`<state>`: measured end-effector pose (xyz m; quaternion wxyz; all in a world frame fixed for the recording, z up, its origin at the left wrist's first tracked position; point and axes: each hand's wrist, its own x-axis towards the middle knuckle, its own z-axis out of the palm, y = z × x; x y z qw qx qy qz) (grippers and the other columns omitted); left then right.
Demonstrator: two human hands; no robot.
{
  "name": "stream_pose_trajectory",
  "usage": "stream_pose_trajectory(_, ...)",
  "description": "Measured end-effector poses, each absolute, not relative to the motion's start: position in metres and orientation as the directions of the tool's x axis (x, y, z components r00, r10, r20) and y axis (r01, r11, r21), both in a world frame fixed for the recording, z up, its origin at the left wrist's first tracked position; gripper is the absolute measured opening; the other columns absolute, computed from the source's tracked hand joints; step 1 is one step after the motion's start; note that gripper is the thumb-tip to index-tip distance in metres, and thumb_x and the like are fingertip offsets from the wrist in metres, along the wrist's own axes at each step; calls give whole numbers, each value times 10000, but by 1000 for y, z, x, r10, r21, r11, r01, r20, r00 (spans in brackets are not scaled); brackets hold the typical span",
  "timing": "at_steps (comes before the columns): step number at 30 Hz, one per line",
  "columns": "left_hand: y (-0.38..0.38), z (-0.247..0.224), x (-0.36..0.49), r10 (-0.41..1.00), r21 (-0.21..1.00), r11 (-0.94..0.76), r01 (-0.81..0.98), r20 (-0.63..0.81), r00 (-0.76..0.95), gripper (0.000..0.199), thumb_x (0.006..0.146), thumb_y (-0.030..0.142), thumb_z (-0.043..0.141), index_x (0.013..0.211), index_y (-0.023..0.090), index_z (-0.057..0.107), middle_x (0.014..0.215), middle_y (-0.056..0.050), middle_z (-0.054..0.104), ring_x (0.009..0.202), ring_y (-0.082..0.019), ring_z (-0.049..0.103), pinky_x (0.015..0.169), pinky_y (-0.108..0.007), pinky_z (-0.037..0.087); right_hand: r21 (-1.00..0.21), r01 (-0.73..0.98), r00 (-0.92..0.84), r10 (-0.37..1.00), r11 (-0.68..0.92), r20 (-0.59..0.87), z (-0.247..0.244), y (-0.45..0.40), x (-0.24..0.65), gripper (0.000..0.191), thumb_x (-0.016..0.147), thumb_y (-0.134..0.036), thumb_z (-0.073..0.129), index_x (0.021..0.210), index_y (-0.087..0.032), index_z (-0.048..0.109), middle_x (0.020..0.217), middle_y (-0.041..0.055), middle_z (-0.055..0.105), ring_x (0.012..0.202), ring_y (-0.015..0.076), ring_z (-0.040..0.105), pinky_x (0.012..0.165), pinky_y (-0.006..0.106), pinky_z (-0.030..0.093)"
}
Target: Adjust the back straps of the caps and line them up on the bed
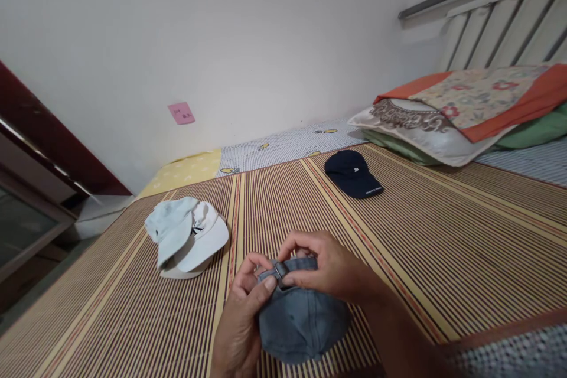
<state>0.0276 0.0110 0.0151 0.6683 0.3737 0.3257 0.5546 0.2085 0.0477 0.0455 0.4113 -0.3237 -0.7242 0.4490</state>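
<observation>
A grey-blue cap is upside down or tilted at the bottom middle, its back strap and metal buckle facing up. My left hand pinches the strap at the left of the buckle, with the thumb on top. On the other side my right hand grips the strap between thumb and fingers, close to the buckle. Both hands are closed and nearly touch. The cap's brim is not visible.
Light-coloured caps lie stacked on the striped mat at the left. A navy cap rests farther back, right of centre. Pillows are piled at the right, below a radiator. A white wall rises behind.
</observation>
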Motion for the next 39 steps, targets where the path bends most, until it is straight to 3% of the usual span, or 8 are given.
stream_pose_trajectory(10,7,18,30,982,823,144,-549,-51,180,218,846,315,743,976,272,573,818,45,679,695,-119,643,719,-239,475,-909,85,-464,824,408,326,45,47,208,175,732,-113,760,859,-200,677,678,-70,553,586,83,454,539,204,337)
stream_pose_trajectory(17,4,17,25,980,849,158,-505,-72,185,170,851,313,748,897,228,608,718,43,601,617,-83,552,580,-186,385,-922,69,-476,825,380,305,46,46,208,183,734,-83,701,851,-202,626,662,-79,524,572,76,471,518,190,327)
stream_pose_trajectory(20,5,15,23,975,859,158,-486,-57,215,192,824,304,778,905,238,617,612,75,499,526,-62,463,533,-179,347,-918,71,-465,827,391,316,46,45,208,186,726,-72,685,844,-200,621,675,-74,530,573,76,474,516,191,327)
stream_pose_trajectory(25,7,15,25,985,919,117,-376,-60,160,339,750,364,836,998,232,646,792,15,652,689,-126,598,651,-223,463,-913,88,-458,830,398,318,45,46,207,181,724,-76,687,838,-199,618,681,-68,538,580,81,472,525,198,338)
stream_pose_trajectory(29,10,14,24,981,955,154,-254,-117,156,302,765,413,821,863,176,660,710,16,617,637,-104,547,598,-194,422,-919,99,-464,835,382,297,44,48,209,166,723,-98,699,825,-199,616,637,-74,505,572,86,449,509,198,317)
stream_pose_trajectory(34,10,12,24,977,949,182,-259,-144,157,360,705,422,854,777,170,607,635,40,557,545,-79,471,533,-180,360,-940,82,-471,844,331,256,41,49,209,227,735,-112,695,944,-198,682,712,-52,561,648,101,509,585,206,394)
stream_pose_trajectory(36,10,12,25,977,943,182,-279,-141,161,384,673,411,874,760,177,582,634,44,556,548,-79,465,538,-180,367,-942,106,-502,835,318,226,39,50,209,306,744,-117,692,1032,-216,721,719,-50,559,651,102,502,594,210,394)
stream_pose_trajectory(39,9,14,27,987,958,128,-258,-97,128,392,664,411,880,765,188,575,645,48,557,568,-81,452,549,-173,371,-944,134,-531,826,301,188,37,51,211,282,753,-128,692,1012,-222,754,702,-50,552,636,97,482,568,207,364)
